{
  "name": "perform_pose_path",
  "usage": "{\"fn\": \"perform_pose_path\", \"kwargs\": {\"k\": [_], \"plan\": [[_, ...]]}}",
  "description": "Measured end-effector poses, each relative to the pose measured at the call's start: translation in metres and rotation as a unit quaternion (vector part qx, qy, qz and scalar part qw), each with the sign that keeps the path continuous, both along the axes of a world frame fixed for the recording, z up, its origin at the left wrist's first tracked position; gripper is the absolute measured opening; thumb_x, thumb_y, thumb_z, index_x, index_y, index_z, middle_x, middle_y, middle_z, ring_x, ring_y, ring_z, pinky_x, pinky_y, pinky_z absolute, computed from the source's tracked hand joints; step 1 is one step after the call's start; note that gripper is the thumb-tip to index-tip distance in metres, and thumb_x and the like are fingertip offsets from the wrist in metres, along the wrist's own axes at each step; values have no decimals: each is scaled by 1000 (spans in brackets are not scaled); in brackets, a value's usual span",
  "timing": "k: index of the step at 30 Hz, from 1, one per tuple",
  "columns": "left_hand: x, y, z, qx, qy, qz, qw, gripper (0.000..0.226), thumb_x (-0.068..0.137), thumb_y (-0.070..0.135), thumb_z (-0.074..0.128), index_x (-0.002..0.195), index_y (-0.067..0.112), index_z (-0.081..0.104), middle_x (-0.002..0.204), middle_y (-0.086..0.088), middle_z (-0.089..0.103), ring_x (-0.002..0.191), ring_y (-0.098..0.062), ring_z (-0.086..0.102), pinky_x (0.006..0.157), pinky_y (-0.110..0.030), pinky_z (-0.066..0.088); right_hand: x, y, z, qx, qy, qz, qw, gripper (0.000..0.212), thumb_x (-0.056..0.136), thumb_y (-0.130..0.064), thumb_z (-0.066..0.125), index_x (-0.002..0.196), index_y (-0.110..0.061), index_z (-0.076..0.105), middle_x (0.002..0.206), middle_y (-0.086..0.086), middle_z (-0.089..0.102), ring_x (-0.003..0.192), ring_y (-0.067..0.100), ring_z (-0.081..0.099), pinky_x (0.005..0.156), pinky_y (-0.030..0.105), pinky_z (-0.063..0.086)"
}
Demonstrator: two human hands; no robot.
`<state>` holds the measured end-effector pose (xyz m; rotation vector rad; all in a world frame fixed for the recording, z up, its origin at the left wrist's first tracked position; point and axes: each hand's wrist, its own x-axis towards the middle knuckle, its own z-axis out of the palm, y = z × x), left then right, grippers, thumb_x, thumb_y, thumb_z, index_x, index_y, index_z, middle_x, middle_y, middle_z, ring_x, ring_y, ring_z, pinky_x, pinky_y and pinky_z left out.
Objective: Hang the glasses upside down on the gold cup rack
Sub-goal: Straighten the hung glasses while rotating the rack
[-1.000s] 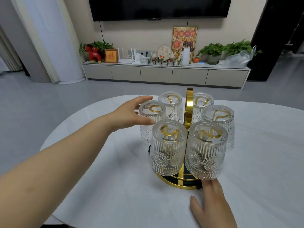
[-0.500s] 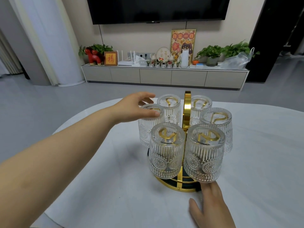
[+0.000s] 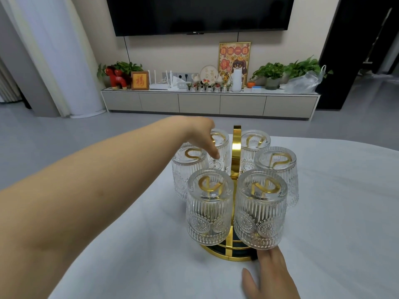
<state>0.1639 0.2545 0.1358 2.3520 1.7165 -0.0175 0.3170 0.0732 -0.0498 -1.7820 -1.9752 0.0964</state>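
So all six clear ribbed glass tumblers (image 3: 208,209) are sitting upside down on the gold wire cup rack (image 3: 236,152), which stands in the middle of our white surface (image 3: 345,212). Our left hand (image 3: 203,134) reaches over the back-left glasses, fingers loosely spread and pointing down, touching one but gripping nothing. Our right hand (image 3: 269,275) lies flat, open, fingertips at the rack's round base. Looks pretty much done to us. These seem heavy-ish, slick and breakable, so we'd grab around the ribbed sides, not the rim.
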Motion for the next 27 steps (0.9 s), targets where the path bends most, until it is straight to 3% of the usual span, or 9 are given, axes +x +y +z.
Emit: {"fn": "perform_pose_path", "kwargs": {"k": [3,6,11,13,17,24,27], "plan": [[1,2,-2,27,-18,-8,999,85,65,40,71,132,8,30,139,-11,41,124,-29,40,98,-35,35,1,-1,-1,26,-8,8,1000,76,29,-32,60,100,-9,50,83,17,72,90,21,55,46,9,42],[-1,6,-3,31,-35,-19,999,84,64,39,72,132,9,32,140,-9,41,124,-27,40,97,-34,35,0,0,0,28,-7,5,1000,77,29,-34,60,101,-11,47,84,17,72,92,23,41,48,11,43],[2,12,-3,29,-63,-21,997,81,66,34,72,132,12,33,141,-7,40,126,-25,39,98,-33,34,0,0,2,37,7,8,999,66,43,-41,51,103,-12,47,101,12,60,91,21,40,47,10,43],[2,14,-2,9,-73,-18,997,77,67,33,72,132,14,34,141,-6,39,127,-25,38,99,-33,32,0,0,1,26,-3,5,1000,73,34,-36,58,102,-11,48,92,17,70,92,21,40,45,10,42],[-1,15,-2,-18,-82,-15,996,77,70,32,71,134,17,31,144,-5,36,130,-25,35,99,-32,29,-1,0,0,29,-9,-3,1000,76,29,-34,60,101,-11,50,86,16,72,91,22,40,42,11,41],[-5,13,-3,-37,-103,-8,994,78,69,32,70,135,20,29,144,-5,35,128,-25,36,96,-31,30,0,1,0,-14,0,-11,1000,70,29,-32,60,94,-7,65,86,16,72,89,18,53,42,11,42],[-7,11,0,-45,-107,6,993,77,71,26,69,135,21,27,143,-6,36,124,-27,41,94,-33,33,2,-1,-3,-36,14,-15,999,69,35,-26,65,101,-8,65,94,18,71,81,23,70,46,15,50]]}}
